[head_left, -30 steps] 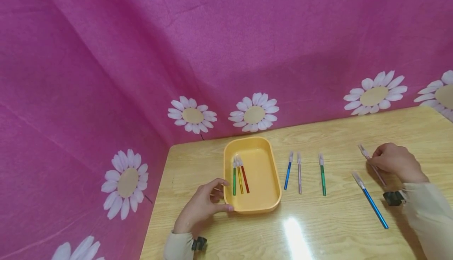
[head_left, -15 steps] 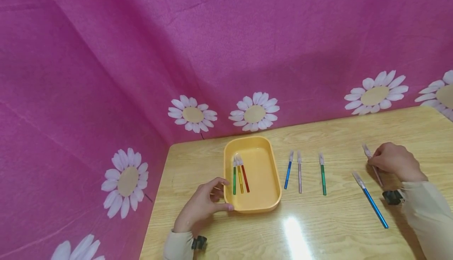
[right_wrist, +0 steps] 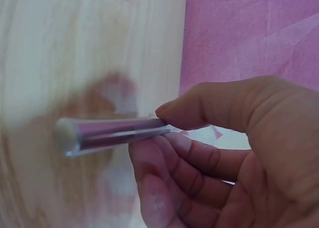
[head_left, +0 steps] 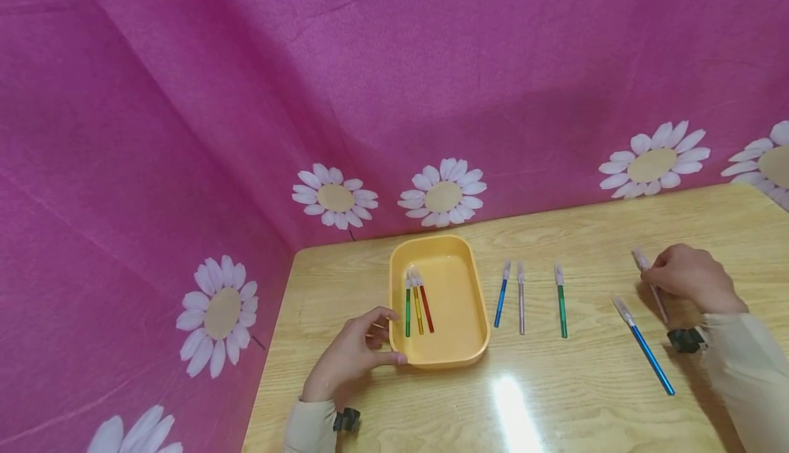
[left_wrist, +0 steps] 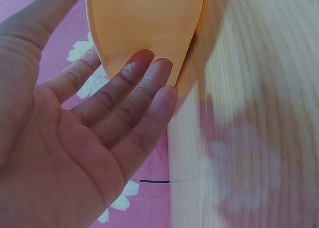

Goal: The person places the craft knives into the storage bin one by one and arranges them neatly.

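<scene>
Left hand: the left hand point(head_left: 348, 360) rests on the table point(head_left: 555, 405) at the near left corner of the yellow tray point(head_left: 468, 353); its grip is loose, fingers almost straight and laid against the tray's outer wall, thumb along the near side, closing on nothing. It looks placed to keep the tray from sliding.
Tray: it sits lengthwise near the table's left end, just in front of the pink daisy-print cloth point(head_left: 246, 96).
Pens in tray: a green pen point(head_left: 407, 312), a yellow pen point(head_left: 418, 309) and a red pen point(head_left: 426, 308) lie side by side on the tray floor toward its left wall, caps pointing away.
Pens on table: right of the tray a short blue pen point(head_left: 501, 300), a pale lilac pen point(head_left: 520, 303) and a second green pen point(head_left: 561, 308) lie roughly parallel and apart, easy to pick singly; a longer blue pen point(head_left: 644, 349) lies slanted further right.
Right hand: the right hand point(head_left: 693, 278) pinches a purple pen point(head_left: 652, 288) between thumb and curled fingers, grip closed on the barrel, the pen low over the table at its right end, well apart from the tray.
</scene>
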`<action>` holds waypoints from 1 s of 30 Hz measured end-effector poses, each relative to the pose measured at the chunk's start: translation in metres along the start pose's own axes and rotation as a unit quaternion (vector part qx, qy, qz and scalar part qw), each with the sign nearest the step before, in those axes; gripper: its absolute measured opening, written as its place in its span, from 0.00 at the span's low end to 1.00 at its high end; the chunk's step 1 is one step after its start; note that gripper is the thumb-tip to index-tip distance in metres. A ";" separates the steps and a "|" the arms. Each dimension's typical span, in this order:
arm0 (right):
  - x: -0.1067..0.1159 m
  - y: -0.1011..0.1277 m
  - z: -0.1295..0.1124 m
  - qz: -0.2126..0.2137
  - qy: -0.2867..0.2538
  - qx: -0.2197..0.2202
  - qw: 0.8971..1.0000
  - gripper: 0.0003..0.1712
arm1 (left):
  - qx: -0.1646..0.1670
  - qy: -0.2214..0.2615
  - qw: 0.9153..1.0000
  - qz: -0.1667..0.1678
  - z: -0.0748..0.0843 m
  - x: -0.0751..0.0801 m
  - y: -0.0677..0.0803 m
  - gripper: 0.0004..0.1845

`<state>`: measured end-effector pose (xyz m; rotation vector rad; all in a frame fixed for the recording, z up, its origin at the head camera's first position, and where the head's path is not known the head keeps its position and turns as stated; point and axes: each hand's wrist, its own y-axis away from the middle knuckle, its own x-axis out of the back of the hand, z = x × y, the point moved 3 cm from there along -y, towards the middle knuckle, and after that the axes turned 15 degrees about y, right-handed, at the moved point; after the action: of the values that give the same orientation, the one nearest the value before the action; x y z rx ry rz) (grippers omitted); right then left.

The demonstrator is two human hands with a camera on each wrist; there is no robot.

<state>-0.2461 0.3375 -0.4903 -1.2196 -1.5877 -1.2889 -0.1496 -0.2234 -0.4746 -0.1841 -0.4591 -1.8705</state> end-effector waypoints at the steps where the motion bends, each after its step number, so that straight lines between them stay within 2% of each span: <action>1: 0.001 0.000 -0.001 0.003 0.000 0.000 1.000 0.22 | 0.000 -0.001 1.000 0.000 0.000 0.000 0.000 0.31; 9: 0.007 0.001 -0.009 0.026 -0.012 0.005 1.000 0.25 | -0.008 -0.002 1.000 -0.001 0.001 0.000 0.000 0.31; 15: 0.011 -0.001 -0.019 0.026 -0.029 0.009 0.999 0.20 | -0.013 -0.004 1.000 0.001 0.001 0.000 0.001 0.30; 23: 0.019 -0.001 -0.039 0.055 -0.032 0.039 0.997 0.20 | 0.002 -0.001 1.000 0.003 0.000 0.000 0.001 0.31; 30: 0.026 -0.004 -0.059 0.067 -0.042 0.049 0.996 0.18 | -0.002 -0.005 1.000 0.005 0.000 0.000 0.001 0.31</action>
<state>-0.2577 0.2854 -0.4539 -1.3099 -1.5806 -1.0754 -0.1487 -0.2230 -0.4742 -0.1983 -0.4601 -1.8627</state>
